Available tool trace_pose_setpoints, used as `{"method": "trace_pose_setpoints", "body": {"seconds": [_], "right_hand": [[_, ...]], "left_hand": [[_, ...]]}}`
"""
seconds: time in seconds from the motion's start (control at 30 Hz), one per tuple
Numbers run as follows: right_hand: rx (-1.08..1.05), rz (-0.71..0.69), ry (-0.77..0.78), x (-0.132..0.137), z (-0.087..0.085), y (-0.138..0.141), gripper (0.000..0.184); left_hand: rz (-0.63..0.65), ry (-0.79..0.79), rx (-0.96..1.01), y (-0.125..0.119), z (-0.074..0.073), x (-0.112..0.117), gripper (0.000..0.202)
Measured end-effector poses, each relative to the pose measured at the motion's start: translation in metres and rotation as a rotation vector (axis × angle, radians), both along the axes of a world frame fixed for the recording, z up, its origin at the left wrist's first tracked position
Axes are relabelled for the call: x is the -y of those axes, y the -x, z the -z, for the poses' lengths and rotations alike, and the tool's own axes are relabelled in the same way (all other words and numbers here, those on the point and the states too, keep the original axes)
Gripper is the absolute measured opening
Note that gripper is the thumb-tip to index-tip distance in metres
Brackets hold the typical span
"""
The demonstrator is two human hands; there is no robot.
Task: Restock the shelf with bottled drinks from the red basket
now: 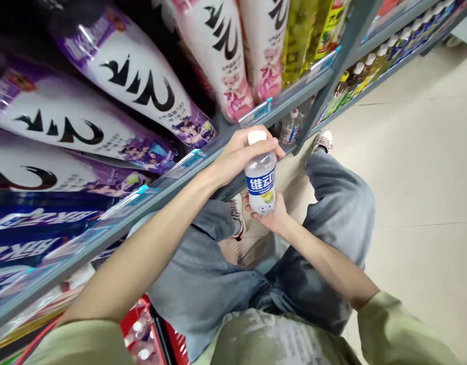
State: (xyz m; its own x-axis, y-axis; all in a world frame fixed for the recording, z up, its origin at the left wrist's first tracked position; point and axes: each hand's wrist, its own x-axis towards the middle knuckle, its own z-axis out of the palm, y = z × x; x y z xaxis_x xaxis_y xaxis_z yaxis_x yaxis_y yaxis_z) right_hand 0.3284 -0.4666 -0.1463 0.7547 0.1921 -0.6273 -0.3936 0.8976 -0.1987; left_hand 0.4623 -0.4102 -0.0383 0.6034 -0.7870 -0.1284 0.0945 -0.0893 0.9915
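Observation:
Between my hands stands a clear drink bottle (261, 175) with a white cap and a blue and white label, roughly upright above my knees. My left hand (243, 149) is wrapped round its upper part, just below the cap. From underneath, my right hand (271, 215) grips the bottle's base. Close by my left hand is the shelf edge (214, 162). A similar clear bottle (292, 126) with a white cap sits on the lower shelf just beyond my hands.
Large purple-and-white bottles (134, 81) and pink-and-white bottles (225, 56) fill the shelf at left. A red basket (176, 334) holding several bottles is at lower left. Tiled floor (419, 167) lies to the right. More bottles (370, 63) line the far lower shelf.

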Motion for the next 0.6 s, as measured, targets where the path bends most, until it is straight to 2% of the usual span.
{"method": "trace_pose_setpoints", "body": {"seconds": [0.17,0.33,0.6], "right_hand": [[-0.151,0.018,0.018,-0.004,-0.008,0.006,0.041],[-0.25,0.073,0.105,-0.012,-0.003,-0.001,0.03],[-0.283,0.115,0.106,-0.024,0.01,-0.005,0.026]], "left_hand": [[-0.059,0.0,-0.017,0.006,-0.005,0.007,0.036],[-0.158,-0.199,0.08,0.011,-0.004,0.01,0.022],[-0.047,-0.35,0.181,0.021,0.005,0.01,0.014]]}}
